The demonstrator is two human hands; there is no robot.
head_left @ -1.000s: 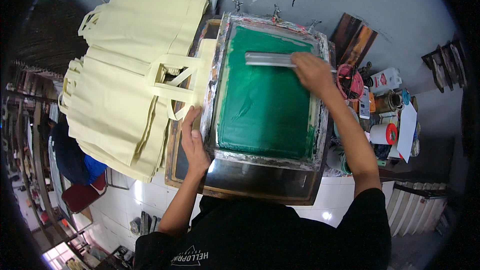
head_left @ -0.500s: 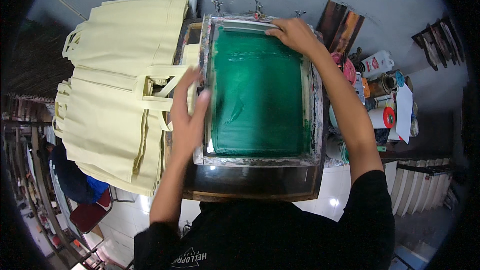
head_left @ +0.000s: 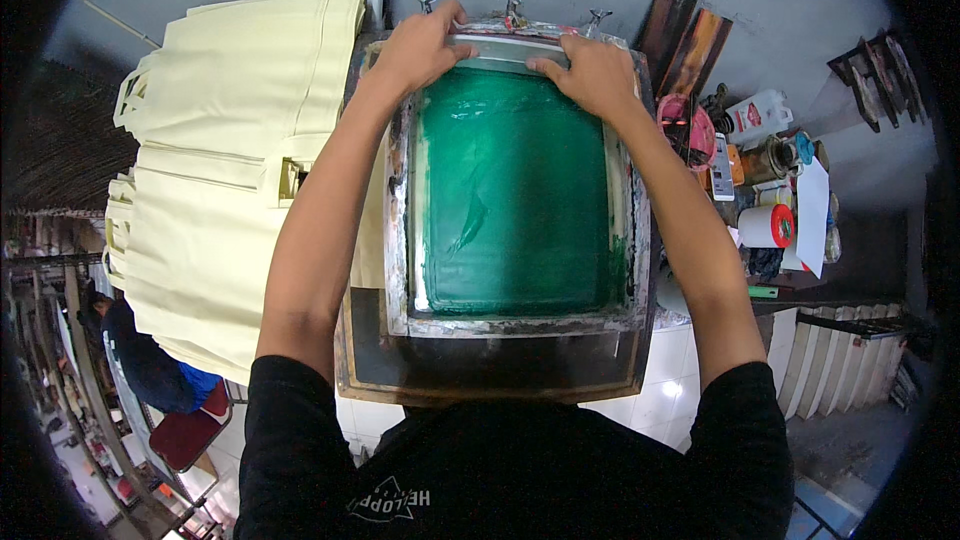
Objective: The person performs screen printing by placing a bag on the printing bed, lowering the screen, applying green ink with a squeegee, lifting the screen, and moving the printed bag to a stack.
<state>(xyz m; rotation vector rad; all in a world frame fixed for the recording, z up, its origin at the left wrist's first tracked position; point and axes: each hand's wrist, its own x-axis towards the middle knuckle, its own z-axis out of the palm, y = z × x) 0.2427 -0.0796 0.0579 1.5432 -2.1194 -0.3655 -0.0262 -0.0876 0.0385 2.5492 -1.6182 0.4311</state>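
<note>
In front of me a screen printing frame [head_left: 398,230] lies flat, its mesh [head_left: 515,190] covered in green with wet-looking smears near the top and left of centre. A squeegee [head_left: 505,52] with a pale, light-coloured edge rests across the frame's far end. My left hand [head_left: 425,48] grips its left end, thumb on the near side. At the other end my right hand [head_left: 592,72] is closed on the squeegee too, thumb toward me. Parts of both hands' fingers are hidden behind the squeegee.
Cream fabric bags [head_left: 210,200] are piled on the left. Metal clamps [head_left: 513,8] stand behind the frame. To the right are a white jug [head_left: 757,120], a red-lidded tub [head_left: 768,227], a phone [head_left: 722,168] and dark boards [head_left: 685,45]. A person [head_left: 150,355] is at lower left.
My left hand has moved from beside the frame's left edge up to the squeegee's left end and closed on it. My right hand has stayed on the squeegee.
</note>
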